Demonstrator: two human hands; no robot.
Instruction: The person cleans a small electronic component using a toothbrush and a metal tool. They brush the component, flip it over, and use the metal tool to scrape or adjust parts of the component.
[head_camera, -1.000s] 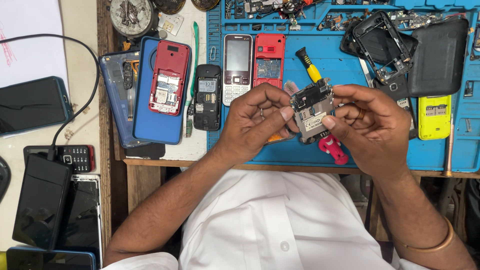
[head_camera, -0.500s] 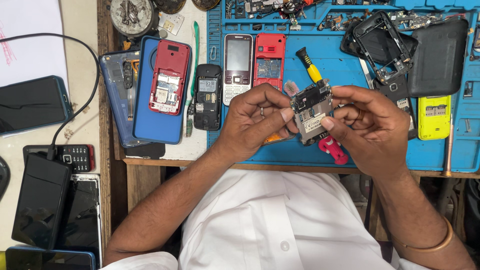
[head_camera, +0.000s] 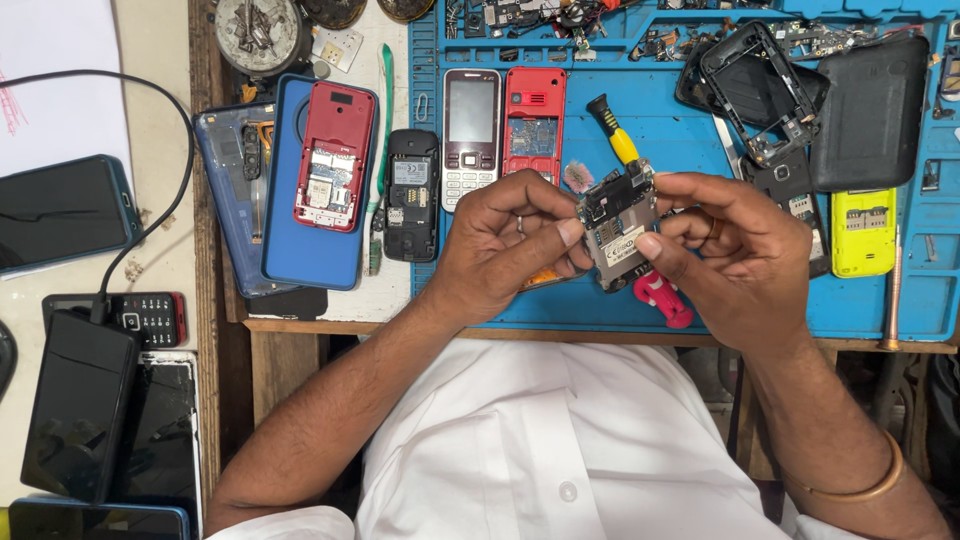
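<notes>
Above the blue mat (head_camera: 700, 140), both hands are pinching a phone circuit board (head_camera: 618, 235), left hand (head_camera: 505, 250) steadying, right hand (head_camera: 735, 255) gripping its edge for close viewing

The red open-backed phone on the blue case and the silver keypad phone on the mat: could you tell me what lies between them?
In the head view, a green strip and a small black open-backed phone lie between the red phone and the silver phone.

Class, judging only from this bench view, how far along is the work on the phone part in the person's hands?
Done: the circuit board is out of any casing, bare. In hand: the left hand and right hand pinch it between fingertips above the blue mat. Left: it is not in any shell; an empty black frame and the yellow-handled screwdriver lie on the mat.
</notes>
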